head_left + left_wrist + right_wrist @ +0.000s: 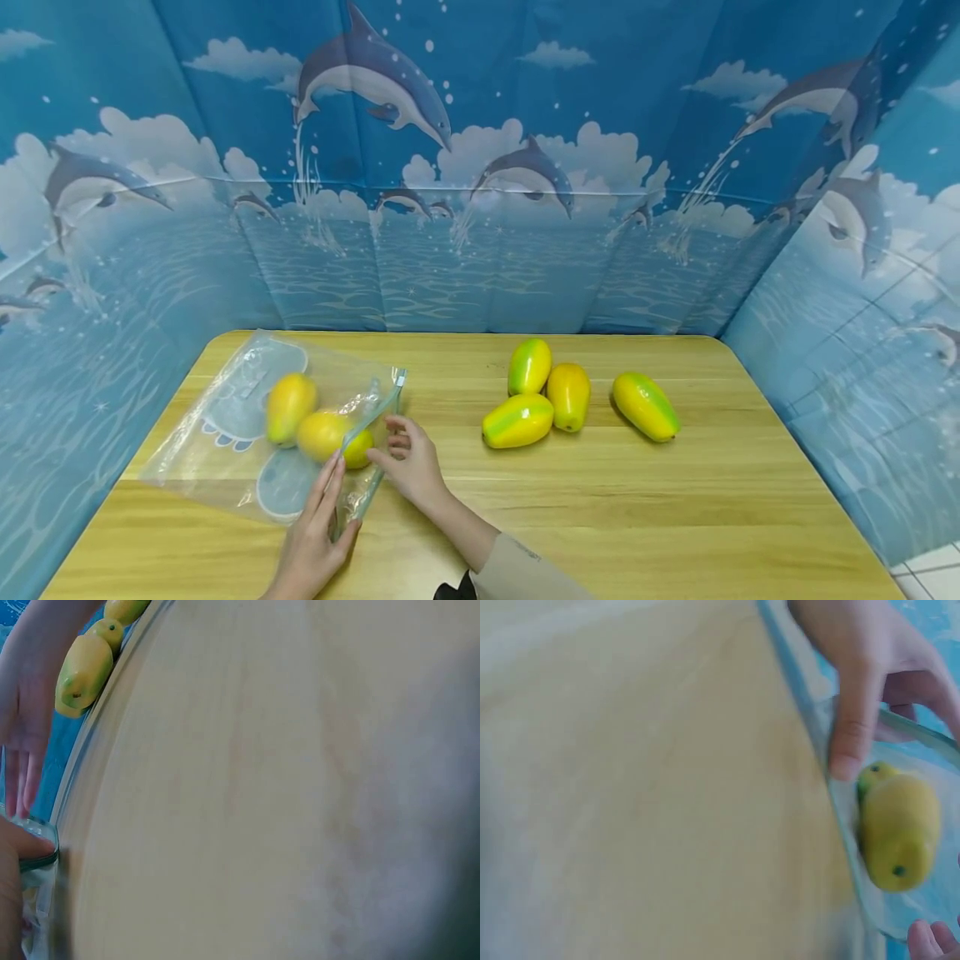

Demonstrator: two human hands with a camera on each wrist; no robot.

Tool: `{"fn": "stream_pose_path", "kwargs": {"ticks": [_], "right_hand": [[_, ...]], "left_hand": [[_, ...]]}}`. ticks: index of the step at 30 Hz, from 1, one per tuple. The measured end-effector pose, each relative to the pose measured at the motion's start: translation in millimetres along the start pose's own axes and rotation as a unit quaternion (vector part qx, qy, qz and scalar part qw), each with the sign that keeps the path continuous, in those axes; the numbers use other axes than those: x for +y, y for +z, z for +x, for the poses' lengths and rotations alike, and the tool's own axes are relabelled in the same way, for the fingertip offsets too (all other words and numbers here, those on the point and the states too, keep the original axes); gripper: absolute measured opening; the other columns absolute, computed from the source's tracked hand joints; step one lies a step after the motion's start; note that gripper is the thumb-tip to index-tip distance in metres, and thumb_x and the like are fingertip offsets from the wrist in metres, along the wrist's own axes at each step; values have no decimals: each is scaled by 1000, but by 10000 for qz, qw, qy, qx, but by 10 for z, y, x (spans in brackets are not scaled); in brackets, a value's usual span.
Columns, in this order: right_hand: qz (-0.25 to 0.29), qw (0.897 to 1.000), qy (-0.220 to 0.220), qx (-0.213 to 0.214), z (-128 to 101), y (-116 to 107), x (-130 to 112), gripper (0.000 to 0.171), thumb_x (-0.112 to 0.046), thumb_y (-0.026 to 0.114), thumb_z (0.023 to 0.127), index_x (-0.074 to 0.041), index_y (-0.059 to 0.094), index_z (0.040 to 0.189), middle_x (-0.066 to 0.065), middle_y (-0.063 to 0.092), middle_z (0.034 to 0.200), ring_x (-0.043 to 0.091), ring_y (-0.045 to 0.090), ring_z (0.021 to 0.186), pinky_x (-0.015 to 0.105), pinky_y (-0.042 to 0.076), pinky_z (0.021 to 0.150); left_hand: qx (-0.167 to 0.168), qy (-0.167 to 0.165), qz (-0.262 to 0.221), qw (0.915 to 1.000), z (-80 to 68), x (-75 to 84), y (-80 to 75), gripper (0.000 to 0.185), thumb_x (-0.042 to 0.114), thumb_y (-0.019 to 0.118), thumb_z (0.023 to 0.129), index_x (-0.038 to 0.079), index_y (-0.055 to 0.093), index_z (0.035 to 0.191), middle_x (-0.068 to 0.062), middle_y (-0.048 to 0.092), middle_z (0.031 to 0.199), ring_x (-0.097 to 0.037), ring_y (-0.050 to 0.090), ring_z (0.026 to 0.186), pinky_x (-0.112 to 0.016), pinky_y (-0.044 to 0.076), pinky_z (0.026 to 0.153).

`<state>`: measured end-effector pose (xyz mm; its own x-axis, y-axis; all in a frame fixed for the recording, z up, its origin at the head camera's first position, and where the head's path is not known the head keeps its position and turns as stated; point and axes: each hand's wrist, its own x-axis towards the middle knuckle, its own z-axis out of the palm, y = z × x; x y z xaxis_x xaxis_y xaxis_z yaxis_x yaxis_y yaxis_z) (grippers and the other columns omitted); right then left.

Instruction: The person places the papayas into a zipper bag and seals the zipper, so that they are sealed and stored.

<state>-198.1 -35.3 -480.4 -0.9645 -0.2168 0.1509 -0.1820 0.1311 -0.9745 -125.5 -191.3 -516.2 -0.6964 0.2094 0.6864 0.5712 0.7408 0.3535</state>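
A clear zip bag point(225, 487) with pale blue printing lies at the table's left, its mouth with the blue-green zip strip facing right. Two yellow papayas point(291, 407) are inside; the one nearer the mouth shows through the opening in the right wrist view. My left hand point(313, 533) holds the mouth at its near side, thumb point(847, 746) on the lower lip and fingers by the upper one, the lips parted. Beside the mouth, my right hand point(414, 467) has nothing in its grasp, its fingertips close to the bag's edge.
Three yellow-green papayas point(517, 421) sit grouped right of the middle of the wooden table point(600, 525). Another papaya point(645, 407) lies farther right by itself. A dolphin-print curtain point(487, 267) hangs behind the table and along both sides.
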Motion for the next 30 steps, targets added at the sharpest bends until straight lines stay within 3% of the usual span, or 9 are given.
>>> {"fn": "stream_pose_path", "kwargs": {"ticks": [4, 7, 11, 17, 19, 22, 24, 26, 30], "right_hand": [[260, 9995, 27, 157, -39, -171, -79, 49, -13, 67, 81, 3, 46, 123, 19, 50, 122, 33, 52, 106, 33, 47, 90], [459, 9984, 102, 328, -52, -325, -122, 48, -12, 66, 82, 0, 47, 124, 17, 49, 122, 34, 50, 109, 33, 45, 92], [713, 9959, 33, 546, -69, -551, -167, 47, -6, 65, 82, 1, 44, 124, 16, 47, 123, 35, 48, 111, 39, 43, 95], [812, 9903, -352, 1072, -115, -907, -223, 49, -8, 66, 81, 0, 45, 125, 14, 48, 123, 28, 49, 111, 36, 43, 95], [775, 9875, -510, 1277, -134, -1029, -240, 49, -8, 67, 81, -1, 46, 124, 13, 50, 121, 26, 51, 109, 34, 44, 94], [774, 9820, -677, 1587, -161, -1227, -262, 48, -5, 67, 80, 0, 46, 124, 14, 51, 119, 25, 51, 108, 34, 44, 93], [805, 9771, -726, 1829, -176, -1366, -272, 48, -2, 66, 80, 2, 46, 123, 15, 51, 118, 26, 51, 107, 35, 44, 93], [792, 9723, -730, 2074, -188, -1509, -268, 48, 0, 66, 80, 3, 46, 124, 16, 51, 118, 28, 51, 107, 33, 45, 92], [699, 9616, -721, 2556, -220, -1788, -238, 50, 1, 65, 80, 4, 44, 125, 19, 49, 120, 26, 50, 106, 23, 46, 89]], "left_hand": [[11, 1, -29, 10000, 3, -2, -5, 102, -7, 80, 45, -5, 33, 136, -17, 33, 141, -15, 45, 98, -9, 43, 53], [9, 2, -34, 10000, 1, -9, -7, 102, -6, 80, 46, -6, 33, 136, -18, 32, 141, -9, 43, 111, -12, 47, 58], [28, 63, -46, 10000, 4, -15, -5, 102, -7, 79, 46, -7, 33, 136, -18, 32, 141, 1, 25, 128, -16, 49, 61], [27, 108, -143, 9998, 3, -19, 3, 101, -6, 79, 46, -7, 33, 136, -18, 32, 142, 0, 22, 130, -15, 49, 61], [-11, 80, -205, 9998, -3, -26, 4, 95, -2, 77, 52, -7, 33, 136, -18, 31, 142, 0, 22, 130, -16, 49, 61], [-118, -36, -261, 9996, -15, -32, 1, 80, 19, 69, 71, -6, 32, 137, -17, 29, 144, -1, 22, 130, -18, 50, 64], [-146, -71, -285, 9995, -18, -35, 0, 74, 27, 62, 79, -6, 31, 137, -16, 29, 144, -2, 22, 131, -19, 50, 65], [-132, -58, -263, 9996, -16, -31, -3, 75, 26, 64, 77, -6, 32, 137, -17, 29, 144, -3, 22, 131, -22, 51, 67], [-99, -19, -173, 9998, -4, -14, -11, 85, 12, 73, 64, -6, 32, 137, -17, 30, 143, -3, 21, 132, -21, 50, 73]]}}
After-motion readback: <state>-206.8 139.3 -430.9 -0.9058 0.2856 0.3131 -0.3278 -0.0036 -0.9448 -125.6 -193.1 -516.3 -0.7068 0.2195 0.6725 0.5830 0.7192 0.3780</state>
